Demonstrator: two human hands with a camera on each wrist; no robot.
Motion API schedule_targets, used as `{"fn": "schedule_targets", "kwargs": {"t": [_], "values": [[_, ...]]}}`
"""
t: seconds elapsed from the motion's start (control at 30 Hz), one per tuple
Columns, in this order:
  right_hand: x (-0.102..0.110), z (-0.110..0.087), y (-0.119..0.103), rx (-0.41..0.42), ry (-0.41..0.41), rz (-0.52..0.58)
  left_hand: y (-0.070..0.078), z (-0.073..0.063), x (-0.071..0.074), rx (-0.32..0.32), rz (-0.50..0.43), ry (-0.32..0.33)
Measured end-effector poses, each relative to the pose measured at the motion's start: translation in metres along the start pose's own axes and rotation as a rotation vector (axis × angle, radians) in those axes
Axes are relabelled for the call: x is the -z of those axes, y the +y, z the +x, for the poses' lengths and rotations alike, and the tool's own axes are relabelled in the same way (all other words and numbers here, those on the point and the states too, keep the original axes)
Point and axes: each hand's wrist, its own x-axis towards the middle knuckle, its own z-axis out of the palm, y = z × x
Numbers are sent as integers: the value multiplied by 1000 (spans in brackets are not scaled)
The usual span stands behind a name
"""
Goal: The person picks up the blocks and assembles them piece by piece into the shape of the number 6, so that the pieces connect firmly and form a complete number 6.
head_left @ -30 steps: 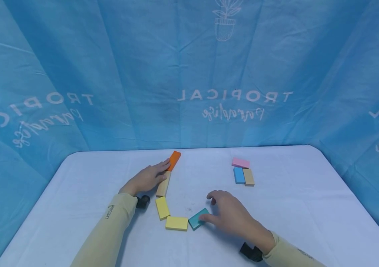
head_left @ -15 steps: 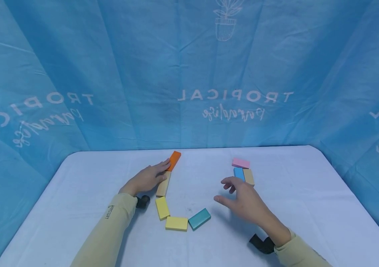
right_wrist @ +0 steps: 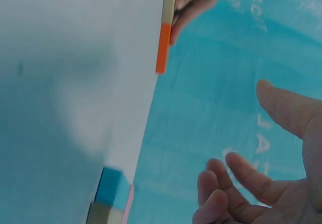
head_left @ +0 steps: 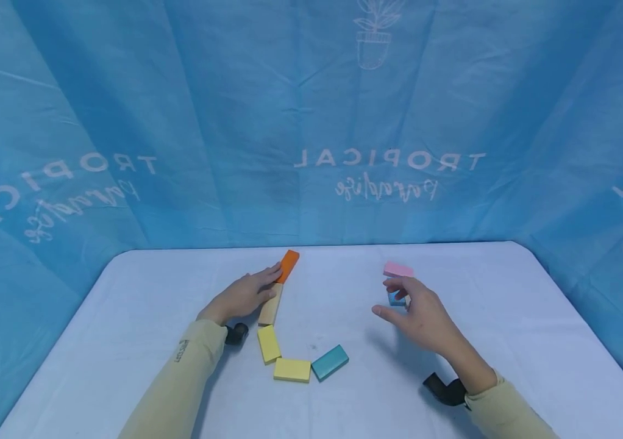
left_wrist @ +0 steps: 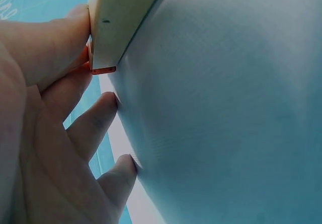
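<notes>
A curved row of flat blocks lies on the table: an orange block (head_left: 289, 265), a natural wood block (head_left: 270, 305), two yellow blocks (head_left: 269, 344) and a teal block (head_left: 330, 363). My left hand (head_left: 241, 296) rests at the row's far end, its fingers straight, touching the orange and wood blocks. In the left wrist view, the thumb lies against the wood block (left_wrist: 113, 27). My right hand (head_left: 421, 314) hovers with loosely bent fingers and holds nothing. It partly hides a blue block (head_left: 396, 299) and a wood block beside it. Behind these lies a pink block (head_left: 398, 269).
A white cloth covers the table (head_left: 509, 341). Beyond its far edge hangs a blue curtain (head_left: 234, 152) with white lettering, which also runs along both sides. Each wrist wears a black camera (head_left: 445, 390).
My right hand has let go of the teal block and moved right and away from me, over the blue block. The left hand stays in place on the row.
</notes>
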Motion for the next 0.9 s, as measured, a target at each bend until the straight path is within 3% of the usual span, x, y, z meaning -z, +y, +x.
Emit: {"fn": "schedule_targets", "kwargs": {"t": [0.3,0.9], "values": [[9,10,20,5,51,-27,1,-2,2,-11,-17,5],[13,22,56,-84,-32,59,-2,1,0,-25,3,8]]}}
